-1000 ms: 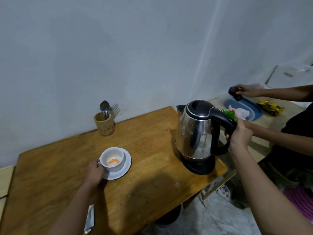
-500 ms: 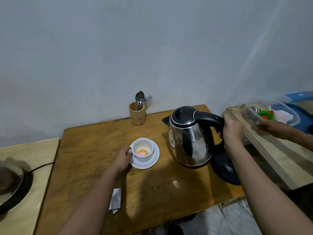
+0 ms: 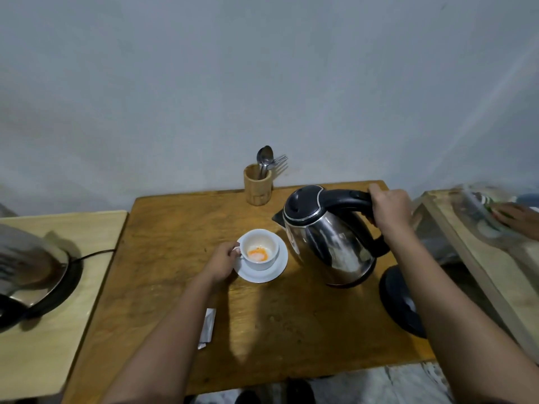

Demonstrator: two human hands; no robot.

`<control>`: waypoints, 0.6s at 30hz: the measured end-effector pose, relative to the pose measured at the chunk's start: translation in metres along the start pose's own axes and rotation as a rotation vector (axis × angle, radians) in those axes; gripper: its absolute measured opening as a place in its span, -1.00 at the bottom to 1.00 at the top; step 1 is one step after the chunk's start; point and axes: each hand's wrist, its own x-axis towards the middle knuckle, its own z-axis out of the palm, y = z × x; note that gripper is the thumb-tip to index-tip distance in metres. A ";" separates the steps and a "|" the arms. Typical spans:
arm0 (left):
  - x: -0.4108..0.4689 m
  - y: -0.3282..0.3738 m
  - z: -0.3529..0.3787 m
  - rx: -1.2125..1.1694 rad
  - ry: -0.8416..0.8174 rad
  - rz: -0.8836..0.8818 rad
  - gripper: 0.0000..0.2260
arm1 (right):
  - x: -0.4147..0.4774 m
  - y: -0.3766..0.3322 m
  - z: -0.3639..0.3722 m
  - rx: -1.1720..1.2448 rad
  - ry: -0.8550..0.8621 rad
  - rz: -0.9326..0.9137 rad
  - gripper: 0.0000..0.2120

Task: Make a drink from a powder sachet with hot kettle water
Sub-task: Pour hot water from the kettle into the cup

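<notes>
The kettle is off its base, tilted, its spout pointing left toward the cup and its handle running back to the right. The right grip is clamped around that handle, close to the surface's far right edge. The base lies just below this grip, at the surface's right edge. The cup sits on a saucer left of the spout, orange powder in its bottom. The left grip is closed on the cup's handle. Beyond it, a wooden holder with spoons stands at the far edge. Nearer than the left grip, a torn sachet lies flat; open wood spreads between both forearms toward the near edge.
</notes>
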 end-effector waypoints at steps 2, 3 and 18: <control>0.000 0.001 0.001 -0.010 0.005 -0.023 -0.78 | 0.003 -0.001 0.003 -0.010 -0.011 -0.018 -0.58; 0.000 0.002 0.002 -0.015 0.006 -0.036 -0.77 | 0.002 -0.002 0.004 -0.008 -0.011 -0.021 -0.55; 0.002 0.003 0.006 -0.061 0.021 -0.132 -0.77 | 0.001 -0.010 0.008 -0.183 -0.034 -0.079 -0.59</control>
